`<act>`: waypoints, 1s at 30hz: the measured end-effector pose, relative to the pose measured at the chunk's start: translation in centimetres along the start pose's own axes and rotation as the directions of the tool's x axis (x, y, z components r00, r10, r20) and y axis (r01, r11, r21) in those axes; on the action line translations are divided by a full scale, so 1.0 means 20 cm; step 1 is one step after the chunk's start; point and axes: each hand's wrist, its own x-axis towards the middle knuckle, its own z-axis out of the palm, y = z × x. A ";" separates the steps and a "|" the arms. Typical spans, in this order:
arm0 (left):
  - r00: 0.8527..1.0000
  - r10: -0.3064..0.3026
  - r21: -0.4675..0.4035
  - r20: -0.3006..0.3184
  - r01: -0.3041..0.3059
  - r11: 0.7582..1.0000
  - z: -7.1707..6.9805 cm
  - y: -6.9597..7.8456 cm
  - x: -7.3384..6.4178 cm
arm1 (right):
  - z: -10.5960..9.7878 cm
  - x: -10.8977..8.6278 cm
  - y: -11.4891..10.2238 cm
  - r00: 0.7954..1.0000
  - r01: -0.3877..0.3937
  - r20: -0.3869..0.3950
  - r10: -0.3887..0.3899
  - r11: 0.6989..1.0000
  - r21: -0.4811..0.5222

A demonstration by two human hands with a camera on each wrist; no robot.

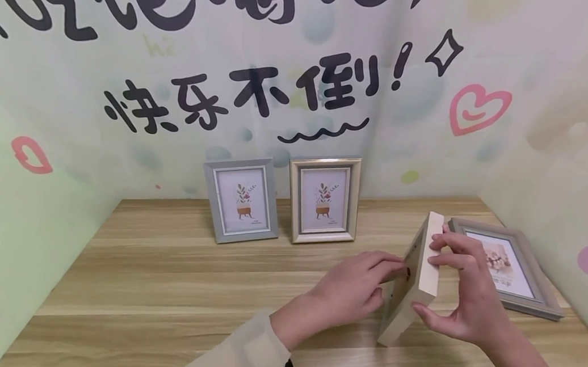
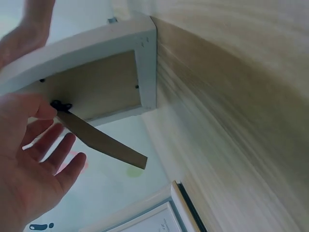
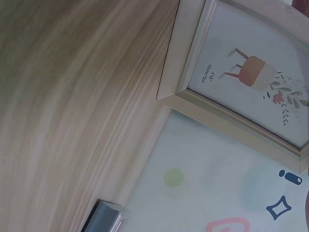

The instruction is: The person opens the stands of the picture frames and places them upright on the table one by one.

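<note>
A cream picture frame (image 1: 431, 261) stands tilted on its edge at the right of the table. My right hand (image 1: 476, 287) grips its side, thumb below and fingers above. My left hand (image 1: 348, 289) is behind the frame, its fingers loosely extended. In the left wrist view, a digit touches the black hinge (image 2: 61, 105) of the brown support leg (image 2: 106, 142), which sticks out from the backing (image 2: 101, 84). In the right wrist view, the frame's front holds a potted-plant print (image 3: 253, 72); most of the right hand is outside that view.
A grey frame (image 1: 215, 201) and a champagne-gold frame (image 1: 355, 202) stand upright at the back of the wooden table (image 1: 164, 288). A taupe frame (image 1: 529, 262) lies face up at the right, partly behind my right hand. A printed cloth backdrop (image 1: 404, 140) encloses the table.
</note>
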 end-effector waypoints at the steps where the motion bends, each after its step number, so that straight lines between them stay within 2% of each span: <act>1: 1.000 -0.016 -0.024 -0.013 0.015 1.000 -0.01 0.00 -0.01 | 0.00 0.00 0.00 1.000 0.001 -0.001 -0.001 1.000 0.001; 6: 0.992 -0.112 -0.155 -0.055 0.103 0.983 -0.05 0.04 -0.10 | 0.00 0.00 0.00 1.000 0.004 -0.002 -0.004 1.000 -0.002; 12: 0.977 -0.211 -0.249 -0.010 0.202 0.947 -0.06 0.08 -0.18 | 0.00 0.00 0.01 1.000 0.004 0.002 -0.004 1.000 -0.009; 21: 0.967 -0.251 -0.316 0.048 0.253 0.914 0.01 0.09 -0.21 | 0.03 -0.01 0.00 1.000 -0.017 0.020 0.019 0.996 -0.084; 30: 0.942 -0.319 -0.412 0.108 0.334 0.848 0.05 0.09 -0.23 | 0.04 -0.01 0.00 0.998 -0.052 0.025 0.058 0.981 -0.185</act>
